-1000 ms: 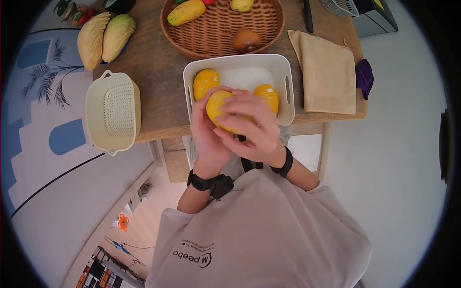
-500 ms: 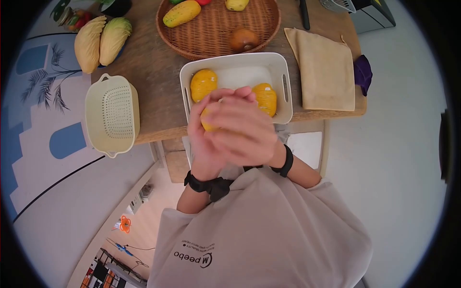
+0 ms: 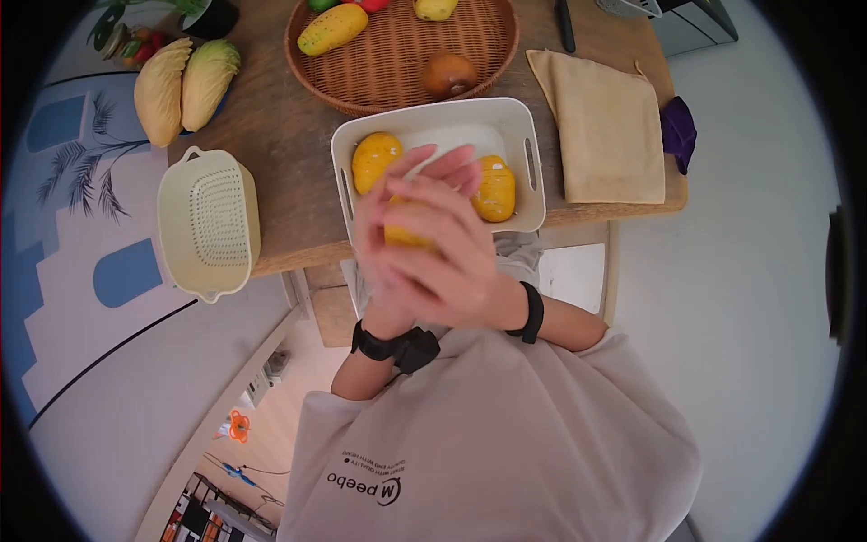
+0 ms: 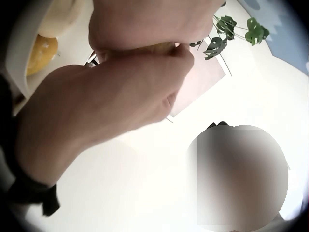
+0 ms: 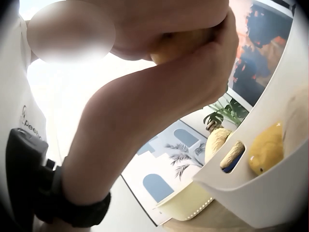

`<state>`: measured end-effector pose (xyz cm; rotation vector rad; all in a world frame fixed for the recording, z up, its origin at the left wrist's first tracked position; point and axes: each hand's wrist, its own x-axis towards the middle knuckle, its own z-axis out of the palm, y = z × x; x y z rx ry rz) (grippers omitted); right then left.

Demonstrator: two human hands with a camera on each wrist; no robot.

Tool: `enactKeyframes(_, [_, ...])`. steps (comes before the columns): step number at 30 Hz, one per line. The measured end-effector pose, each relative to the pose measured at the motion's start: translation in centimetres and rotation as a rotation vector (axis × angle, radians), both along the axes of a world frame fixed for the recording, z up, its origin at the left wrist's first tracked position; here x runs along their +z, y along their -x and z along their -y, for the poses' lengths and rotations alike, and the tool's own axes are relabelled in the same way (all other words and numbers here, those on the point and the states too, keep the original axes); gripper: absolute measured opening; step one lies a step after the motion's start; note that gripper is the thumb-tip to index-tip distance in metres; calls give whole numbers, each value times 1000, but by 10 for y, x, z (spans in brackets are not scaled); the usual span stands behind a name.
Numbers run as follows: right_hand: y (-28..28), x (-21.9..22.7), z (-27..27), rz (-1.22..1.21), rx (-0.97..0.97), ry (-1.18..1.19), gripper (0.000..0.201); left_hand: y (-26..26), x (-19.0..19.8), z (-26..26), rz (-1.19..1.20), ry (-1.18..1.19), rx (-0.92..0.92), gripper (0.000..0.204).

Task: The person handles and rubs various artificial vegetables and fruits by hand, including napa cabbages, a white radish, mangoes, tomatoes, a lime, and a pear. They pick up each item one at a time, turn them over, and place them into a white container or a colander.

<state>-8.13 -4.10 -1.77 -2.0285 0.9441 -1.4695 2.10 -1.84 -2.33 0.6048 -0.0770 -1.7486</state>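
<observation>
The right hand (image 3: pixel 447 257) curves its fingers over a yellow fruit (image 3: pixel 408 232), and the left hand (image 3: pixel 368 239) cups it from the other side; both are grasping it, partly blurred. The fruit is held above the near side of a white bin (image 3: pixel 452 128), which stands at the near edge of the worktop (image 3: pixel 284 172). Inside the bin, one yellow piece (image 3: pixel 376 163) lies by the left wall and another (image 3: pixel 496 190) near the right.

Bare wood extends leftward from the bin to a pale yellow colander (image 3: pixel 209 221) at the near left corner. A beige cloth (image 3: pixel 607 135) occupies the near right corner, beside a purple item (image 3: pixel 678 135) at the right edge. A wicker tray (image 3: pixel 388 77) of produce stands just behind the bin. Cabbages (image 3: pixel 209 83) lie along the left edge. A palm mural (image 3: pixel 77 181) covers the left wall.
</observation>
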Motion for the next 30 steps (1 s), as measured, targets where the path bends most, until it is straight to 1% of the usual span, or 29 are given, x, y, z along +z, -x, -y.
enactKeyframes(2, [2,-6,2,-2,36,96,36,-8,8,3,-58,29,-15,60])
enactKeyframes(3, [2,-8,2,-2,59,142,38,-7,12,1,-62,-3,-8,60])
enactKeyframes(5, [1,-6,0,-30,-1,115,41,-2,20,-7,-36,-116,27,60])
enactKeyframes(6, [3,-5,3,-16,-32,77,41,2,14,-12,-3,-114,34,60])
enactKeyframes(7, [2,-3,2,-14,-32,67,41,5,1,-14,45,-39,40,58])
enactKeyframes(9, [-2,-6,-5,-40,26,138,41,-19,-28,2,-225,10,-104,54])
enactKeyframes(11, [-1,-8,-7,-81,98,226,41,-14,-3,10,-194,213,-10,53])
enactKeyframes(12, [3,-8,-4,-70,98,226,41,-6,5,4,-155,171,-10,47])
enactKeyframes(13, [6,-7,0,-38,54,194,42,-1,11,-2,-116,130,-4,41])
enactKeyframes(15, [12,-3,8,8,-60,88,42,10,19,-9,-17,56,17,44])
enactKeyframes(17, [12,-2,7,13,-95,67,43,14,21,-10,41,32,23,46])
enactKeyframes(21, [8,-7,-2,-51,7,203,44,7,13,0,1,100,-18,51])
enactKeyframes(23, [18,-5,7,-27,-16,186,45,14,17,-4,26,85,-14,53])
enactKeyframes(25, [27,-4,13,2,-95,106,46,20,22,-11,55,60,12,56])
enactKeyframes(27, [29,-5,12,-19,-91,129,47,23,18,-12,21,78,17,58])
enactKeyframes(28, [27,-8,9,-30,-67,163,47,21,12,-6,-50,107,-6,59])
enactKeyframes(30, [24,-11,8,-16,-55,187,45,10,10,1,-48,132,-54,61])
